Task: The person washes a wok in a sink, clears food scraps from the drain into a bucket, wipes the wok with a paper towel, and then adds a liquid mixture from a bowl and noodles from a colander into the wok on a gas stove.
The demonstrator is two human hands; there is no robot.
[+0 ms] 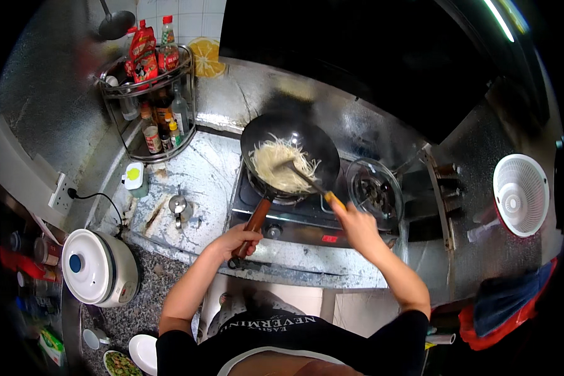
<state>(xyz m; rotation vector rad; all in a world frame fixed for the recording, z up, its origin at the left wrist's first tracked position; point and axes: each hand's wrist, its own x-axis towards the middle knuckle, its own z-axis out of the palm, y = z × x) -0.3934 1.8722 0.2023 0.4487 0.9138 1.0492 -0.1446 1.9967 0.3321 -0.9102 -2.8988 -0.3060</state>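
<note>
A dark wok (pixel 326 144) sits over the left burner of the gas stove. Pale, thin strands of food (pixel 271 155), perhaps noodles or bean sprouts, are heaped in it. My left hand (pixel 243 239) is closed around the wok's brown wooden handle (pixel 259 215). In my right hand (pixel 357 227) is the yellow handle end of a spatula (pixel 307 181); its dark shaft slants down to the left and its blade rests among the strands.
A glass lid (pixel 396 182) lies over the right burner. Sauce bottles (pixel 151 135) fill a two-tier metal rack (pixel 190 103) at the back left. A lidded metal pot (pixel 178 205), a white rice cooker (pixel 91 263) and plates (pixel 143 354) stand left; a white colander (pixel 521 195) hangs right.
</note>
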